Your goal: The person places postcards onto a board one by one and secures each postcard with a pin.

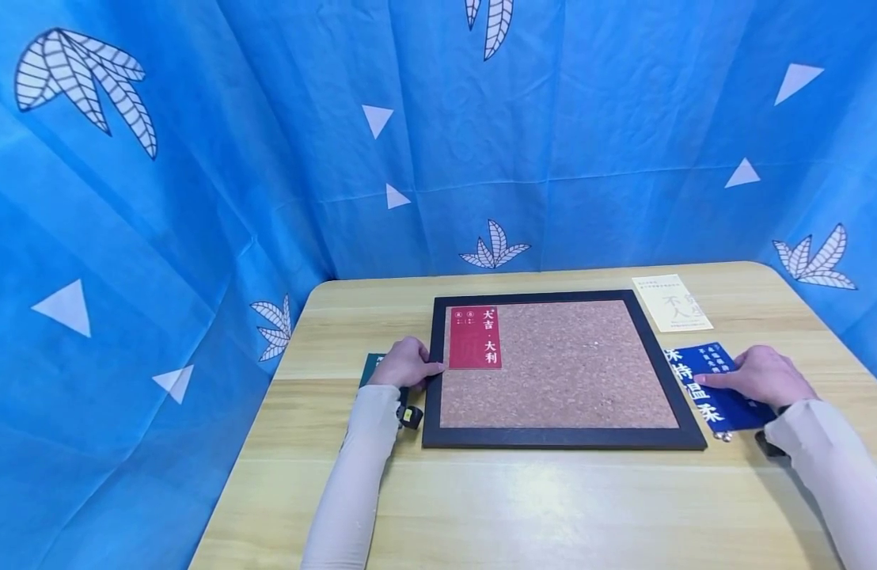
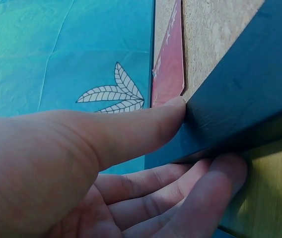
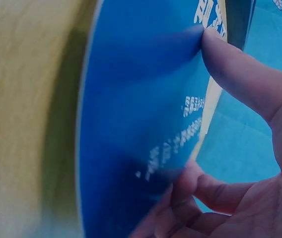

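A black-framed cork board [image 1: 563, 372] lies on the table. My left hand [image 1: 404, 362] grips its left border, the thumb [image 2: 156, 121] on top of the black frame [image 2: 240, 84] and the fingers curled against its outer side and underside. On the cork, at the upper left corner, lies a red card [image 1: 474, 348] with white characters. Right of the board, my right hand [image 1: 769, 376] holds a blue card [image 1: 719, 400] with white characters, thumb across its face and fingers at its far edge. In the right wrist view the blue card [image 3: 131, 109] stands tilted above the table, casting a shadow.
A cream card [image 1: 666, 297] lies at the board's upper right. Partly under my left hand is a dark green card [image 1: 370, 366]. Small silvery pieces [image 1: 723, 436] sit by the blue card's lower edge. A blue patterned curtain [image 1: 438, 142] hangs behind the wooden table [image 1: 538, 507].
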`<state>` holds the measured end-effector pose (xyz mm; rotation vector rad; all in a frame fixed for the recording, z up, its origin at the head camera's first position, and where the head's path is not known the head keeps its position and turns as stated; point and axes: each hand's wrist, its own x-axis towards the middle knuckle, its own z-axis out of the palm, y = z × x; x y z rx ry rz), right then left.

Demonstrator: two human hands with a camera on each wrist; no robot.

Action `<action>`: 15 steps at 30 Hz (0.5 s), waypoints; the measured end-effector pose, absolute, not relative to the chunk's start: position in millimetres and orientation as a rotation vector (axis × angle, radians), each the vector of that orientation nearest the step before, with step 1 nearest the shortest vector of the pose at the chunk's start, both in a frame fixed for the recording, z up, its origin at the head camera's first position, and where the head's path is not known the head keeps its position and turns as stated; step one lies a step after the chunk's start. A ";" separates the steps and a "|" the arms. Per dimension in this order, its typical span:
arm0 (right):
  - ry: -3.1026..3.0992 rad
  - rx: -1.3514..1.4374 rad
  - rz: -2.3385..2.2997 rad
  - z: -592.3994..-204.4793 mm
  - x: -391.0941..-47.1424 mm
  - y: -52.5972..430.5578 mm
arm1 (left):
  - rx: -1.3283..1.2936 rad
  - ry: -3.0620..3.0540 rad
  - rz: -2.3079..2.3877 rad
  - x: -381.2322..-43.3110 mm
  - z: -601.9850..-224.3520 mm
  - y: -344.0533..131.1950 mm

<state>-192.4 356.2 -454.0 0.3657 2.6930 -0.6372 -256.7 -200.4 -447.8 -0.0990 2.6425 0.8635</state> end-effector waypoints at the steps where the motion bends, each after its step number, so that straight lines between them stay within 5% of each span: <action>1: 2.691 0.364 -0.643 -454.6 -193.0 357.2 | -0.098 2.644 0.861 -256.8 -448.2 -200.3; 15: 2.690 0.224 -0.692 -453.7 -193.0 371.0 | -0.070 2.657 0.850 -257.5 -449.1 -200.6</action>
